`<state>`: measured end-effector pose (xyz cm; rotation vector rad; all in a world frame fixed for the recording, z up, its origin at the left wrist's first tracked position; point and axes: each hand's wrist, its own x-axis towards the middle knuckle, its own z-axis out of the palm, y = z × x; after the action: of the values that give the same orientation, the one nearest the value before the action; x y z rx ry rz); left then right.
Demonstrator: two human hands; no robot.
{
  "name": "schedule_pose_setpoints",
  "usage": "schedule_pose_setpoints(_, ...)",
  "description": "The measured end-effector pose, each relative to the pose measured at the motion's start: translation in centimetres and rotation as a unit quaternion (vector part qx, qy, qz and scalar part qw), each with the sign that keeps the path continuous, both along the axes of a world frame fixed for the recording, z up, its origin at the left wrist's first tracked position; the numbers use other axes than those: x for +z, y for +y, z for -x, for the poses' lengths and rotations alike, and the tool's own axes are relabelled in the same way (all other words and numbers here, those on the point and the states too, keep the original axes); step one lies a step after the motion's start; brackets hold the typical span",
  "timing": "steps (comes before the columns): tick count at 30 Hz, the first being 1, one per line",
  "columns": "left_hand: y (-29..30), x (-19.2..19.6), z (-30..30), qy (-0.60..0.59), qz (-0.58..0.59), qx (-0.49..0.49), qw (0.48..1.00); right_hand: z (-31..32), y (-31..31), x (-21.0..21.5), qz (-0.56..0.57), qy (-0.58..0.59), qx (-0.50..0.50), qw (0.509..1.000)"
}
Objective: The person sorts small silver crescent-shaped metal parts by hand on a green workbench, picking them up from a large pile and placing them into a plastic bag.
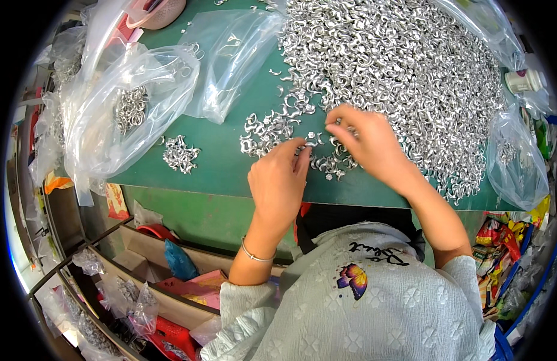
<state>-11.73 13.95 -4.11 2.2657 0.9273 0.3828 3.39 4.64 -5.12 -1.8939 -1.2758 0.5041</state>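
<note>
Fingers of the left hand are pinched on a small silvery piece; those of the right hand curl nearby, though whether their tips meet I cannot tell. Loose clusters surround them on the green counter, a large heap beyond, clear bags leftward.

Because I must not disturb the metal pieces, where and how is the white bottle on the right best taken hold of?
Probably grip the white bottle around its rounded body, coming from above: a clear plastic bag lies nearer the person, and metal pieces spread to its left.
</note>
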Motion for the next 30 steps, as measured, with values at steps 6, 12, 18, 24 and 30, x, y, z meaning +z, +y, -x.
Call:
schedule_pose_setpoints(6,0.0,-0.6,0.0,0.007,-0.043,-0.028,0.999,-2.4,-2.2,2.7,-0.136,0.714,-0.064,0.684)
schedule_pose_setpoints(12,0.0,-0.4,-0.4,0.062,-0.046,-0.039,0.996,-0.9,-1.1,1.9,-0.037,0.444,-0.052,0.894)
schedule_pose_setpoints(18,-0.1,-0.9,-0.7,0.046,-0.047,-0.03,0.997,1.4,0.0,-0.3,0.013,-0.118,-0.01,0.993)
schedule_pose_setpoints(24,-0.4,-0.2,0.7,-0.096,0.223,-0.027,0.97,0.0,-1.7,2.0,0.082,0.092,-0.055,0.991)
schedule_pose_setpoints(30,-2.7,-1.0,0.6,-0.167,0.847,0.093,0.496,3.1,-2.6,4.8,0.014,0.153,0.077,0.985)
